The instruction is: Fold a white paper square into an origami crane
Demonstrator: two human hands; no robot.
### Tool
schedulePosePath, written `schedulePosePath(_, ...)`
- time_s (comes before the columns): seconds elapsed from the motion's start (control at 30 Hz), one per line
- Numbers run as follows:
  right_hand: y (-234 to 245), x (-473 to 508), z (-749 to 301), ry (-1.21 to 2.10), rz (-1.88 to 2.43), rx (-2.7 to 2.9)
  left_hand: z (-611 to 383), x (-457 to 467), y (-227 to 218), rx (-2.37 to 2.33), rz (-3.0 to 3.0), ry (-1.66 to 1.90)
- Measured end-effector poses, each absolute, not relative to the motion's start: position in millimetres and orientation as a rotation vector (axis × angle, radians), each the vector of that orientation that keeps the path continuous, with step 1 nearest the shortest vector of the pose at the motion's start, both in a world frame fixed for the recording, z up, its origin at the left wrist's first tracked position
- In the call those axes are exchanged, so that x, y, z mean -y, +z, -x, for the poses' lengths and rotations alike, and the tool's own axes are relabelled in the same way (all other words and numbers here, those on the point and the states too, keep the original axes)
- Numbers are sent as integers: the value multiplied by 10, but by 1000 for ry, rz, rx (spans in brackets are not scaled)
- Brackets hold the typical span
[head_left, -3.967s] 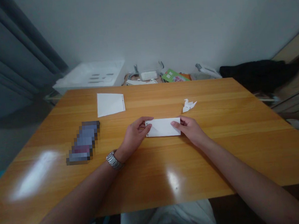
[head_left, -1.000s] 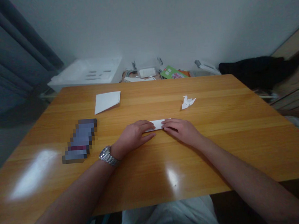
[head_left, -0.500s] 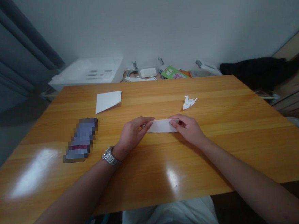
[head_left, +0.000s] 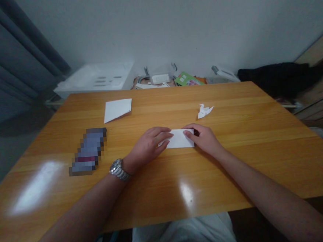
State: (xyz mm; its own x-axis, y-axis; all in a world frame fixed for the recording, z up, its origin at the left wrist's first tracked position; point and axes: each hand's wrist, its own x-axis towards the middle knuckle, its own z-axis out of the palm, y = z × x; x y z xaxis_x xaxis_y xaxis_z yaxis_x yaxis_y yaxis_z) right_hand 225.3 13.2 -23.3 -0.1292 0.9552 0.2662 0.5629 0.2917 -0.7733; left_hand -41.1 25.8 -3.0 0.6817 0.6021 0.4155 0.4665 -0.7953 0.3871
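Observation:
A folded white paper strip (head_left: pixel 181 138) lies flat on the wooden table (head_left: pixel 165 179) in front of me. My left hand (head_left: pixel 149 145), with a metal watch on the wrist, lies over the strip's left end, fingers stretched flat and pressing on it. My right hand (head_left: pixel 204 139) rests at the strip's right end, with the thumb and fingertips pressed on its edge. A small white folded paper bird (head_left: pixel 204 111) sits farther back on the right.
A second folded white sheet (head_left: pixel 117 109) lies at the back left. A blurred dark oblong object (head_left: pixel 88 151) rests left of my hands. Beyond the table's far edge are a white box (head_left: pixel 97 79), scattered clutter and dark cloth (head_left: pixel 280 76).
My left hand has slid right over the paper strip, covering more of its left end. The right hand stays at the right end. The strip looks a little taller than half a second ago.

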Motion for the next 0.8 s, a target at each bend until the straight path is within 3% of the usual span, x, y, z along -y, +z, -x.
schedulePosePath(0.4,-241,-174,-2319,247,1314,2054,447,-283,-122,-821,-2708,412)
schedulePosePath(0.8,-209,-20,-2092,253,1240,2430,398,-204,-96,-879,-2767,410)
